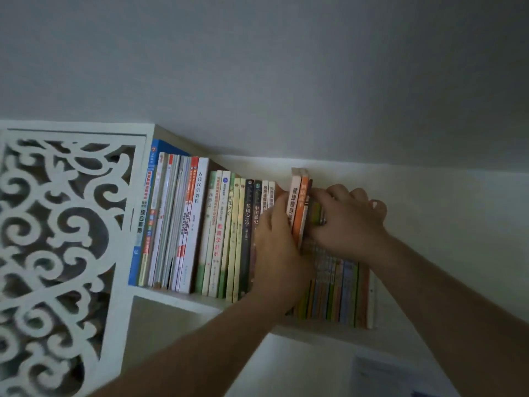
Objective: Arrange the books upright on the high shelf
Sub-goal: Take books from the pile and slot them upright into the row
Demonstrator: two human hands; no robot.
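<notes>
- The high shelf (183,300) is made of smooth, white-coated board with a matt look.
- Left of the shelf, a carved panel (57,239) is finished in the same matt white.
- Paper books (194,224) with lightly glossy spines are stood on the shelf.
- The wall (286,67) above is painted matt.

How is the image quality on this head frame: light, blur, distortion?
Head view: dim, flat light, greyish wall; right hand and the thin books under it are smeared by blur, while spines at the left of the row stay readable; left hand slightly soft; wide-angle bending tilts the shelf and carved panel.
</notes>
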